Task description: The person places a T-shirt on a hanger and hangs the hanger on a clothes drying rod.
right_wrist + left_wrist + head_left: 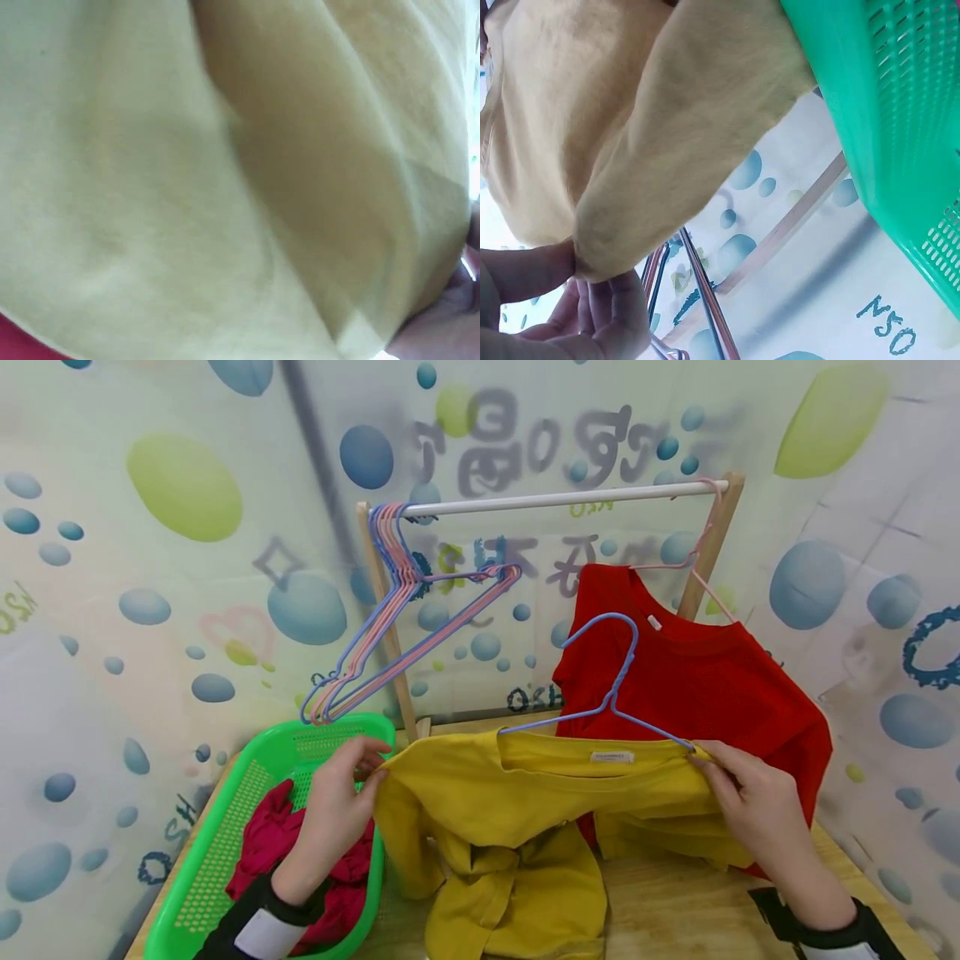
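Note:
A yellow long-sleeved top [450, 785] is stretched between the two hands above the wooden table. Its neckline carries a white label, and a blue clothes hanger [617, 685] sits inside it with the hook standing up. My left hand [341, 793] pinches the top's shoulder on the left; in the left wrist view, thumb and fingers [619, 315] close on the fabric. At the other shoulder, my right hand [757, 802] pinches the cloth beside the hanger's right end. Yellow fabric [225, 187] fills most of the right wrist view, with part of the hand at its right edge.
Behind stands a rack with a white rail [570, 500]. Several pink and blue hangers [405, 577] hang at its left end, a red top [675, 668] on a pink hanger at its right. A green basket [202, 852] holding dark red clothing [266, 835] stands on the left.

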{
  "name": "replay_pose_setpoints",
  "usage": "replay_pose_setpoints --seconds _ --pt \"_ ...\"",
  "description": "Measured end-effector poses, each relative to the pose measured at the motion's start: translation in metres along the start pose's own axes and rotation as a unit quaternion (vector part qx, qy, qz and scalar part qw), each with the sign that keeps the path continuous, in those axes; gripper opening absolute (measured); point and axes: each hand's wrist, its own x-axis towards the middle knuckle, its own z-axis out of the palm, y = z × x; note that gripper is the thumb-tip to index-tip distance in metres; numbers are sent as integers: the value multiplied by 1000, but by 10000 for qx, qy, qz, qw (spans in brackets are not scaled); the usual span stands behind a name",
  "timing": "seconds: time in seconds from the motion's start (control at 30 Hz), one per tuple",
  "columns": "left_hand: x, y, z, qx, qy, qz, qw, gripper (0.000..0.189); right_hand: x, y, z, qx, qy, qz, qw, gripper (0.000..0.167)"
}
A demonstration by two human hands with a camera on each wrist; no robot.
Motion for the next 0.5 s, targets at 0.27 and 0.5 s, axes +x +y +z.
replay_pose_setpoints --seconds 0.27,0.5 --pt "-6 11 4 456 -152 176 9987 31 0 -7 -4 -404 -217 -120 9989 35" --pt "-26 38 -2 667 161 323 9971 44 -3 -18 -7 -609 -257 -404 9970 42"
